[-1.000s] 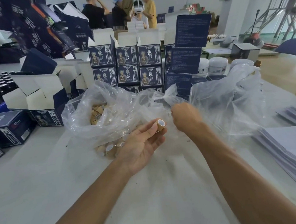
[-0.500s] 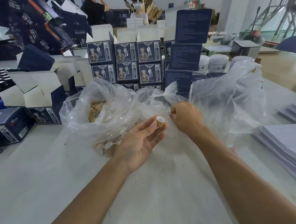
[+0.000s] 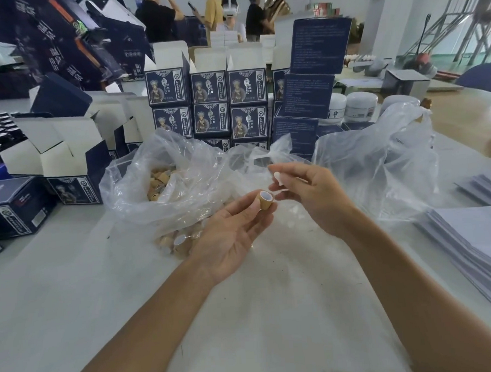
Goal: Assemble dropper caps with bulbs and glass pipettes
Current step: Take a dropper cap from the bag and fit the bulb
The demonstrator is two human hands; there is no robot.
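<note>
White table (image 3: 59, 295) with clear bag (image 3: 142, 191) of tan caps (image 3: 158, 182); left hand (image 3: 230, 238) pinching one cap (image 3: 265, 197), right hand (image 3: 310, 193) pinching white bulb (image 3: 278, 178).

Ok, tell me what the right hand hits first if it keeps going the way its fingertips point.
The right hand, pinching a small white bulb, points left toward the tan cap held by the left hand. It would likely meet that cap first, though depth is uncertain.

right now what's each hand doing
Left hand: pinching a tan cap at the fingertips.
Right hand: pinching a small white bulb.
</note>
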